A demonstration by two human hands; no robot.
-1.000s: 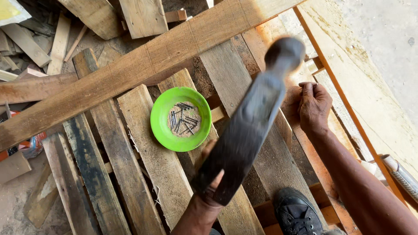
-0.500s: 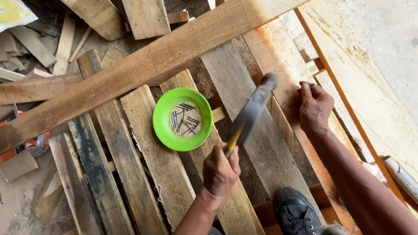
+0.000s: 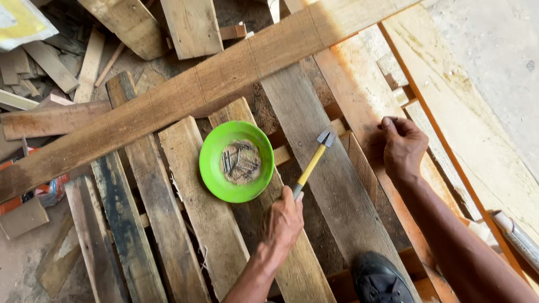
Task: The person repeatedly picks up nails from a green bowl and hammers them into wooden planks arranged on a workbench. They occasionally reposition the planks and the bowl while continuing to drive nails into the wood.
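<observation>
Yellow-handled hammer [image 3: 314, 159] gripped tight in my left hand [image 3: 284, 220]; my right hand [image 3: 401, 147], fingers curled, pressed pallet plank [image 3: 359, 84].

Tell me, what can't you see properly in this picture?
- Nails in the green bowl, head view: too small and heaped to count.
- Whatever the right hand pinches: hidden by its fingers.
- Hammer grip: covered by the left hand.
- Shoe: cut off by the bottom edge.

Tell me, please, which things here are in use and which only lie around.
In use: left hand gripping the hammer; right hand pressing on the plank; green bowl of nails.
Lying around: wood offcuts; orange wrapper.
</observation>
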